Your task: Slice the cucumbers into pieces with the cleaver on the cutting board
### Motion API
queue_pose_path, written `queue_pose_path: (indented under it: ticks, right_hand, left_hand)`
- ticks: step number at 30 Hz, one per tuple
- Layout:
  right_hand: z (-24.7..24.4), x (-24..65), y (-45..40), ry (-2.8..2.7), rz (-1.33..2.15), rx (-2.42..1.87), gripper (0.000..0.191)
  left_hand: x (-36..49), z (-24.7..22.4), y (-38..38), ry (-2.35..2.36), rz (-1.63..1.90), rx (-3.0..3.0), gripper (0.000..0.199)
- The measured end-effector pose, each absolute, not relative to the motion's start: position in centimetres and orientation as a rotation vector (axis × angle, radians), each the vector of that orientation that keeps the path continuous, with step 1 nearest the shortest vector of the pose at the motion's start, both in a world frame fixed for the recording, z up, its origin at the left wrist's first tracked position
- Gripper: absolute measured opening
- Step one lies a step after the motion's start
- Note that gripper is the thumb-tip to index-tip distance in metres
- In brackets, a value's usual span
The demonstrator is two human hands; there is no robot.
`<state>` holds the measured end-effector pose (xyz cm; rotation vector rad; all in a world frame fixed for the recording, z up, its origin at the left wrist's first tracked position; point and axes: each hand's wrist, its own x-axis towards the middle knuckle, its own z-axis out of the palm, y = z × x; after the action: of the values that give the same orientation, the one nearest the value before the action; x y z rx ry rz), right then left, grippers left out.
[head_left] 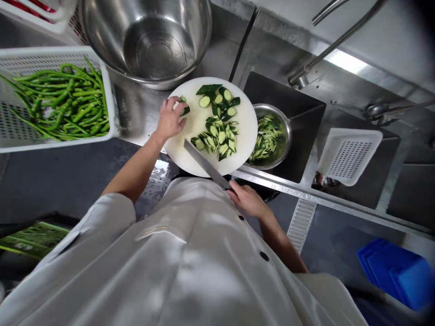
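My right hand (248, 199) is wrapped round the handle of a kitchen knife (207, 165), whose blade lies low over the near part of a round white cutting board (176, 156). At the board's left edge my left hand (171, 118) has its fingers and thumb curved about a dark green cucumber piece (185, 111), partly hidden by the fingers. Thick cucumber chunks (224, 102) with pale cut faces lie toward the back of the board. Nearer the blade is a pile of thin cucumber slices (217, 138).
Right of the board, a steel bowl (288, 140) holds cut cucumber in the sink area. Behind stands a large steel basin (102, 50). A white basket (113, 104) of green peppers (68, 102) is at left. Another white basket (351, 154) sits over a sink under a faucet (301, 79).
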<state>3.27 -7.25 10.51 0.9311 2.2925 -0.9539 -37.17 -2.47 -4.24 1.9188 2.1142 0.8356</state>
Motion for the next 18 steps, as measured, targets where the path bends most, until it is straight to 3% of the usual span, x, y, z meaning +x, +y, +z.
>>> queue_pose_path:
  ticks: [4, 11, 18]
  right_hand:
    - [8.4, 1.2, -7.3, 2.270, -0.941, 0.987, 0.035]
    - [8.3, 0.4, -7.5, 2.185, -0.861, 1.217, 0.044]
    - [9.3, -0.1, -7.4, 2.177, -0.827, 1.172, 0.042]
  left_hand:
    - [-38.2, -4.5, -0.3, 2.077, 0.656, 2.028, 0.032]
    - [-32.4, -4.9, -6.7, 2.250, 0.985, 1.520, 0.010]
    - [-30.8, -4.9, -8.1, 2.081, 0.890, 1.604, 0.011]
